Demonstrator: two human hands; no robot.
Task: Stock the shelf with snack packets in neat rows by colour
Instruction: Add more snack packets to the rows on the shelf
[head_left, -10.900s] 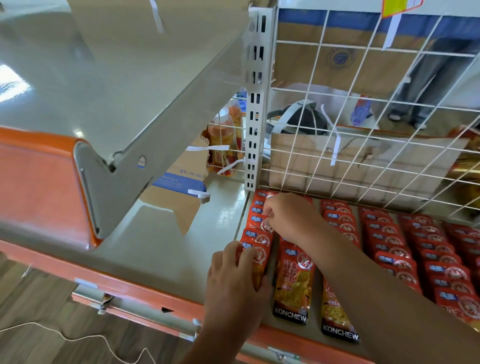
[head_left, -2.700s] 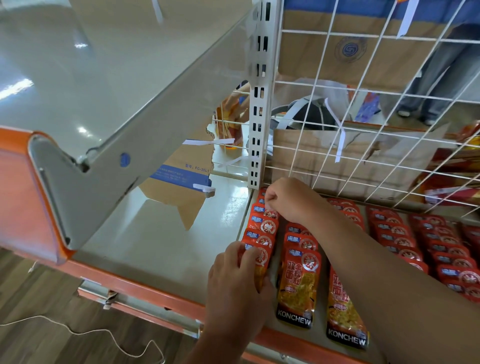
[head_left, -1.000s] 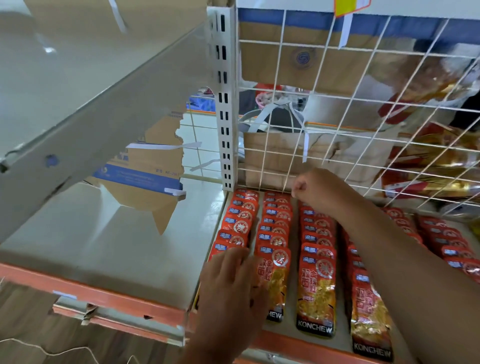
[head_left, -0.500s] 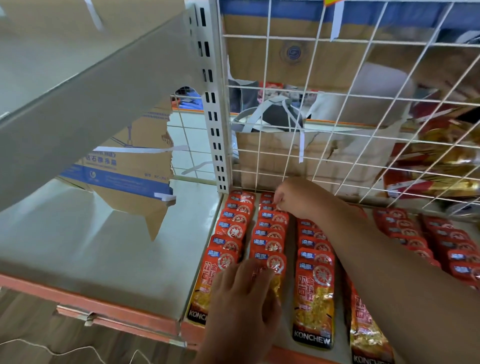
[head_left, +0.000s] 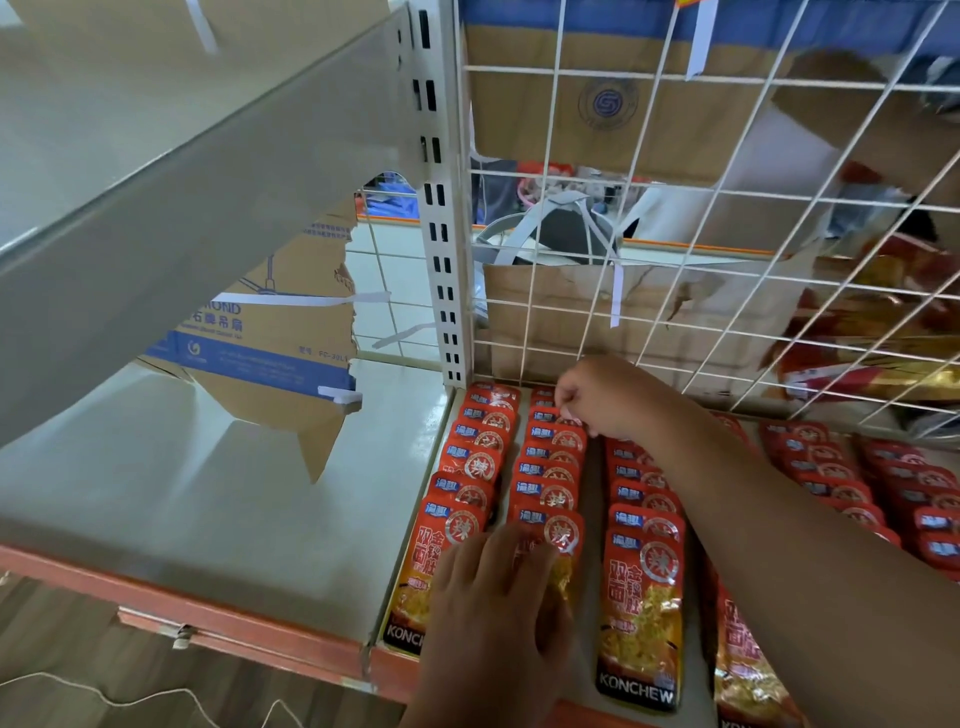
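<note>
Red snack packets (head_left: 641, 587) marked KONCHEW lie in overlapping rows running front to back on the shelf (head_left: 234, 493). My left hand (head_left: 493, 613) lies flat with straight fingers on the front packets of the two leftmost rows. My right hand (head_left: 597, 397) reaches to the back of the second row, by the wire grid, and its fingertips pinch the top edge of a packet there. More red rows (head_left: 841, 483) run to the right of my right arm, which hides part of them.
A white wire grid (head_left: 675, 234) backs the shelf, with a slotted upright post (head_left: 441, 234) at its left. Cardboard (head_left: 270, 343) leans behind the bare left shelf section. An upper shelf bracket (head_left: 182, 208) slants overhead. An orange rail (head_left: 208, 618) edges the front.
My right hand has gone from the back of the third row to the back of the second row. My left hand has slid right along the front packets. The view moved closer.
</note>
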